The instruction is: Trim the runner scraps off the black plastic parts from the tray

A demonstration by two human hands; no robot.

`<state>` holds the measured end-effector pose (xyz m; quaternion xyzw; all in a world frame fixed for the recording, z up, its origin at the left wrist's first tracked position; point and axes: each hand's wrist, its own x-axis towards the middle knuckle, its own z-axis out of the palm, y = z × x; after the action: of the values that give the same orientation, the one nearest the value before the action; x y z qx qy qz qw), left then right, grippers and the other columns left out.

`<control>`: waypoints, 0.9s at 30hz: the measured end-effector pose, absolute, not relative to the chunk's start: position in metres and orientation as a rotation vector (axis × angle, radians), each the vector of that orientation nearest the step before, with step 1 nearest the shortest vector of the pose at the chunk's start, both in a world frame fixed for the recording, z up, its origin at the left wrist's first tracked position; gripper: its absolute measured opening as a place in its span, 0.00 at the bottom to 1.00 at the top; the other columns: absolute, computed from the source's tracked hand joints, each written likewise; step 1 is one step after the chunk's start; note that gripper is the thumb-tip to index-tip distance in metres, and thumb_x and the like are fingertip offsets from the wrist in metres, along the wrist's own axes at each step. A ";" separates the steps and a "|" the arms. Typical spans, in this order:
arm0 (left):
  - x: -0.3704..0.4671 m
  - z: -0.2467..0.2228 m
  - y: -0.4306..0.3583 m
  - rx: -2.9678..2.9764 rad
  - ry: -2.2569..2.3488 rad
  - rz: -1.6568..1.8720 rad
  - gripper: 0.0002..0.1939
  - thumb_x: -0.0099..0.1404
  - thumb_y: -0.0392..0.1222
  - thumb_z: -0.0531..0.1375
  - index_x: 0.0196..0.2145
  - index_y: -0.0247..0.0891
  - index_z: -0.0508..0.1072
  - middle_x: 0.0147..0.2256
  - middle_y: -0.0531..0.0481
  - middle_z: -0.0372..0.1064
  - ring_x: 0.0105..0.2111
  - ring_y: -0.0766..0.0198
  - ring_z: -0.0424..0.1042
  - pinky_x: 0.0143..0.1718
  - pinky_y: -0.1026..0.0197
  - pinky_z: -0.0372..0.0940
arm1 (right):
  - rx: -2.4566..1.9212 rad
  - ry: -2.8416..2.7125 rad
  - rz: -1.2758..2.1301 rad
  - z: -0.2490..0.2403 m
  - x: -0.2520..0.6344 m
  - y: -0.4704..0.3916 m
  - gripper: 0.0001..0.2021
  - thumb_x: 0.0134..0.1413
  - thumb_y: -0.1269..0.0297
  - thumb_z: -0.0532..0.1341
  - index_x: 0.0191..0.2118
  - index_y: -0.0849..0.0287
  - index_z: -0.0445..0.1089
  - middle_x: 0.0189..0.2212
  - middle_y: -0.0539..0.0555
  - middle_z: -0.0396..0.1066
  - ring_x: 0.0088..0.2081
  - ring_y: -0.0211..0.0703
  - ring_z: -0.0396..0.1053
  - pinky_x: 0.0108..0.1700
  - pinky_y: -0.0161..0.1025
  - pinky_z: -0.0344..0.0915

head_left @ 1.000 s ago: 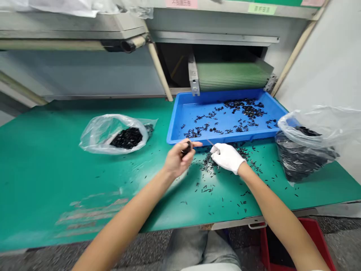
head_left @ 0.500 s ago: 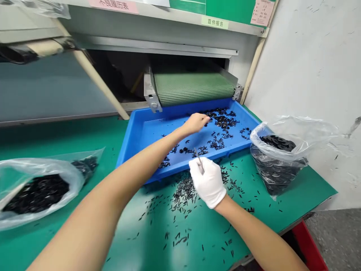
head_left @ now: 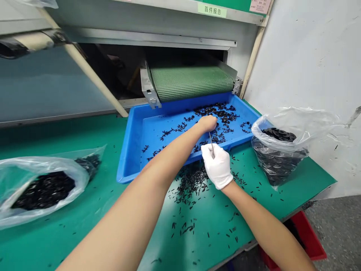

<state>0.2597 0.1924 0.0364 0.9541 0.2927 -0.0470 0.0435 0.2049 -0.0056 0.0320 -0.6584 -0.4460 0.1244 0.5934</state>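
Note:
My bare left hand (head_left: 208, 123) is closed over the blue tray (head_left: 123, 163). Its fingers curl away from me, so whatever they hold is hidden. Below and around it lie small black branching pieces (head_left: 180, 127) and black round parts (head_left: 221, 113). My right hand (head_left: 217, 165), in a white glove, is at the tray's near rim, closed on a thin metal tool (head_left: 210, 138). The tool points up toward my left hand; I cannot tell whether its tip touches anything. Short black sticks (head_left: 194, 182) lie scattered on the green table in front of the tray.
An open plastic bag of black discs (head_left: 278, 150) stands right of the tray. Another bag of black parts (head_left: 45, 188) lies at the left. Behind the tray, a green conveyor belt (head_left: 194, 81) ends above it. A red bin (head_left: 308, 235) sits below the table edge.
My right hand has moved up and to the right, bringing the metal tool close to my left hand. My left hand has shifted right over the tray. The camera view has also shifted slightly.

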 end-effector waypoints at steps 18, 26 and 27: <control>0.252 0.064 0.162 2.765 1.134 0.020 0.15 0.66 0.43 0.57 0.45 0.28 0.72 0.45 0.35 0.71 0.45 0.53 0.71 0.47 0.50 0.66 | -1.486 -0.955 0.262 0.022 0.210 -0.001 0.16 0.58 0.53 0.52 0.25 0.58 0.61 0.18 0.45 0.57 0.22 0.35 0.54 0.30 0.34 0.56; 0.101 0.095 0.069 2.359 1.071 0.556 0.18 0.69 0.43 0.44 0.25 0.37 0.65 0.16 0.51 0.65 0.18 0.64 0.66 0.24 0.63 0.59 | -1.200 -1.011 0.568 0.027 0.202 -0.004 0.21 0.52 0.54 0.59 0.49 0.62 0.67 0.27 0.49 0.68 0.25 0.35 0.62 0.31 0.34 0.64; 0.079 0.087 0.050 2.151 1.004 0.571 0.18 0.68 0.46 0.46 0.23 0.38 0.62 0.12 0.54 0.59 0.14 0.66 0.61 0.21 0.64 0.56 | -1.137 -1.115 0.677 0.027 0.195 -0.008 0.18 0.51 0.54 0.61 0.45 0.61 0.70 0.26 0.49 0.69 0.24 0.34 0.63 0.30 0.33 0.64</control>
<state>0.0785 0.0505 0.0870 0.8277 0.3862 0.2198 0.3428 0.1954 -0.0080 0.0266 -0.5003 -0.4903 0.2980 0.6484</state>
